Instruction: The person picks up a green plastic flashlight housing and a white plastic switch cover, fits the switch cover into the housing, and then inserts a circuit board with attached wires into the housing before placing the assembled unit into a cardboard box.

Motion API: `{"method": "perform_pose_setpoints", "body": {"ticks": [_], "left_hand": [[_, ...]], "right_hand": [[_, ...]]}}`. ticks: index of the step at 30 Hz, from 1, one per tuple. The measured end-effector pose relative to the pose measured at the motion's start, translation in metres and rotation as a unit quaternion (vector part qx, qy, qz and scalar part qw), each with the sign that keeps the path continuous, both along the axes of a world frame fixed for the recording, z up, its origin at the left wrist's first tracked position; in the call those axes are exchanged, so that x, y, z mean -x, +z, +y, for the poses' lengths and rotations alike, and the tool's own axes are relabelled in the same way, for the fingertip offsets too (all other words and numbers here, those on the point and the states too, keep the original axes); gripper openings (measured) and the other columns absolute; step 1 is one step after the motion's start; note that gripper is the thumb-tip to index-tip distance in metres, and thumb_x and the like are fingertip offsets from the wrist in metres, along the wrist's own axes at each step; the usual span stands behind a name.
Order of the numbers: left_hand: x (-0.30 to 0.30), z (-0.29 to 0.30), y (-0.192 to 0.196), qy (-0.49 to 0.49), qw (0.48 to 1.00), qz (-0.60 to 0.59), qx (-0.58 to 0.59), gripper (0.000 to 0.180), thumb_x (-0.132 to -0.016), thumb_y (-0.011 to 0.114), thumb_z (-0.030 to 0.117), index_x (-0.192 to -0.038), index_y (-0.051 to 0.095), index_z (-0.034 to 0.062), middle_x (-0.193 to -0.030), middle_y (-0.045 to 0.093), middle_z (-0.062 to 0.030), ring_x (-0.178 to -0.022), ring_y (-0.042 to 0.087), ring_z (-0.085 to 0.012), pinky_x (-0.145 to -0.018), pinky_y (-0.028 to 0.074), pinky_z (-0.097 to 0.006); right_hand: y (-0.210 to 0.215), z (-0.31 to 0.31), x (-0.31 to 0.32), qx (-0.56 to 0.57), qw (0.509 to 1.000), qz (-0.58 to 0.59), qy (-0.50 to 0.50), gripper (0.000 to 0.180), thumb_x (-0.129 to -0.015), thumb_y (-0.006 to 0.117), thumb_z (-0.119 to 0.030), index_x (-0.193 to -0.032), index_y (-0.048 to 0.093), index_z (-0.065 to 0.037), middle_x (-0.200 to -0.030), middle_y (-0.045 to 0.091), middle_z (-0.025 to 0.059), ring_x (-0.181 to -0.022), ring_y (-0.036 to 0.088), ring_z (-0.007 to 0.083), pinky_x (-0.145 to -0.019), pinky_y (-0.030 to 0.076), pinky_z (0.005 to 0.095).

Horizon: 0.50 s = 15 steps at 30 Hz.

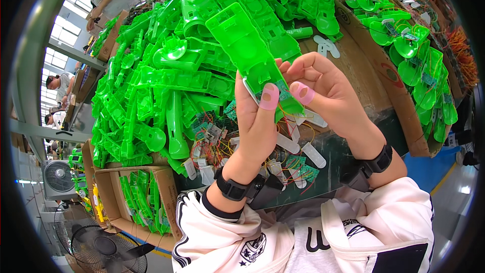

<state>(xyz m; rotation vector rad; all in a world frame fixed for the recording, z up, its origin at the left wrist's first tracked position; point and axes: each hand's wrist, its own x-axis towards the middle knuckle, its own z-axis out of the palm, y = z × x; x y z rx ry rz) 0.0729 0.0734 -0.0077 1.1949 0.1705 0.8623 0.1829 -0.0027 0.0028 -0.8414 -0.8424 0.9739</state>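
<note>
Both my hands hold one bright green plastic shell (248, 50), long and channel-shaped, tilted up to the left. My left hand (257, 126) grips its lower end from below, with a pink-taped thumb pressed on a small green circuit board (282, 92) seated in the shell. My right hand (323, 88) pinches the same end from the right, its pink-taped thumb beside the board. Thin red and yellow wires (289, 121) trail down from the board. Each wrist wears a black band.
A big heap of green plastic shells (166, 71) covers the table to the left and behind. Circuit boards with wires and white plastic strips (303, 151) lie under my hands. Cardboard boxes (384, 71) of green parts stand at right and lower left (151, 197). Fans (106, 250) stand below; other people work far left.
</note>
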Motion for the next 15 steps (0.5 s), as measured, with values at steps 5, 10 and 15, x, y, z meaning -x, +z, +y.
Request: {"method": "perform_pose_setpoints", "body": {"ticks": [5,10,15], "left_hand": [[0.0009,0.0020,-0.0006,0.014,1.000,-0.012,0.024,0.047,-0.089,0.046,0.016,-0.128,0.024,0.0055,-0.117,0.045,-0.0137,-0.109,0.046,-0.0228,-0.093,0.036,-0.036],[0.0009,0.0016,0.0060,-0.054,0.992,-0.039,0.111,0.044,-0.091,0.039,0.027,-0.128,0.025,0.0082,-0.113,0.048,-0.0139,-0.105,0.049,-0.0217,-0.089,0.040,-0.035],[0.0033,0.0045,-0.0003,-0.062,0.995,-0.028,0.071,0.043,-0.092,0.035,0.032,-0.127,0.026,0.0092,-0.109,0.050,-0.0124,-0.098,0.051,-0.0194,-0.085,0.042,-0.033]], "right_hand": [[-0.0019,-0.0024,0.0039,0.017,0.996,-0.083,-0.021,0.015,-0.082,0.058,-0.006,-0.093,0.051,0.001,-0.093,0.055,0.0034,-0.086,0.053,0.0084,-0.074,0.044,0.0214],[-0.0049,-0.0025,0.0021,0.020,0.998,-0.046,-0.040,0.010,-0.081,0.058,-0.005,-0.085,0.053,0.003,-0.088,0.056,0.0041,-0.082,0.053,0.0061,-0.070,0.044,0.0193],[-0.0030,-0.0024,0.0038,0.028,0.998,-0.032,-0.038,0.008,-0.080,0.058,-0.003,-0.082,0.053,0.003,-0.087,0.057,0.0048,-0.080,0.053,0.0055,-0.069,0.044,0.0188]]}}
